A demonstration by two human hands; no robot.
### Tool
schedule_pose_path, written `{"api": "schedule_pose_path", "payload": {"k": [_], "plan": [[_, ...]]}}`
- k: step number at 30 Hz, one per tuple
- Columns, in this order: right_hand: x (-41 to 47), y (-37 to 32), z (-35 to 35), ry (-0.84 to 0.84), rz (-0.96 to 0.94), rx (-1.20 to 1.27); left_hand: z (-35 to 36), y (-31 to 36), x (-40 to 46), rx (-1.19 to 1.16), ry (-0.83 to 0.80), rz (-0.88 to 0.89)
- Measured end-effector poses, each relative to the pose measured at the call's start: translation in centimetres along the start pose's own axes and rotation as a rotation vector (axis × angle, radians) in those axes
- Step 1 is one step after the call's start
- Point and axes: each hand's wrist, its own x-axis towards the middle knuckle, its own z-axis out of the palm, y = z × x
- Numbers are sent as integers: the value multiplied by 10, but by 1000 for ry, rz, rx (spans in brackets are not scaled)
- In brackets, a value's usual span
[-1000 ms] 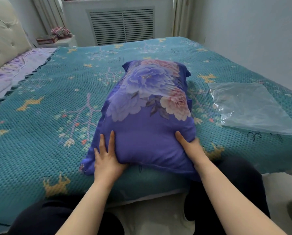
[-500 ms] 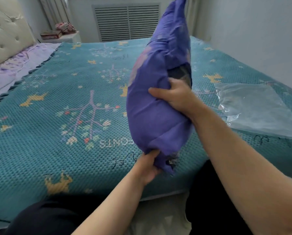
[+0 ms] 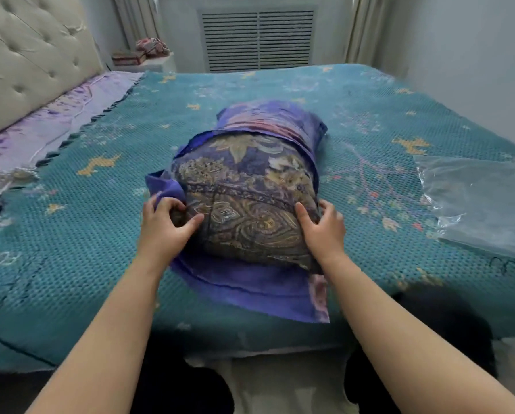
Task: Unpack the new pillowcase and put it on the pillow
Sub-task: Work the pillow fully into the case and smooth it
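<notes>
Pillow (image 3: 244, 210) back down flat, far half hidden inside pillowcase (image 3: 268, 121)

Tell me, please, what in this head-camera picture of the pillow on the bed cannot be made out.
- Far end of the pillow: covered by the purple pillowcase.
- Left hand: fingertips buried in pillowcase folds at the pillow's corner.
- Right hand: fingers curl behind the pillow's edge.
- Plastic bag: cut off by the right edge.
- Items on the nightstand: too small and blurred.
</notes>
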Motion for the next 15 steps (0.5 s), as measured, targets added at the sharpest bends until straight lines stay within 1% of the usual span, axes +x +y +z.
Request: {"api": "schedule_pose_path", "payload": {"k": [1,2,3,4,6,8,9,11,12,14,15], "plan": [[2,9,-4,-105,215,48,1,-4,-6,11,8,-36],[1,16,-6,-211,391,139,0,-9,-11,-10,2,-72],[-2,19,-11,-304,499,238,-1,-12,-15,-32,-20,-107],[-5,21,-14,-390,561,343,-1,-15,-17,-42,-45,-152],[-15,21,-13,-587,602,562,1,-19,-15,-35,-90,-209],[-27,13,-5,-725,600,679,2,-20,-11,-22,-96,-210],[-30,7,-2,-725,572,685,2,-20,-8,-33,-83,-210],[-27,-12,-6,-623,505,744,-2,-18,-2,-74,-58,-182],[-19,-20,-18,-549,414,711,-3,-15,0,-127,-58,-155],[4,-37,-59,-313,157,489,1,-3,-5,-268,-134,-83],[14,-45,-84,-245,25,384,7,2,-10,-299,-197,-38]]}}
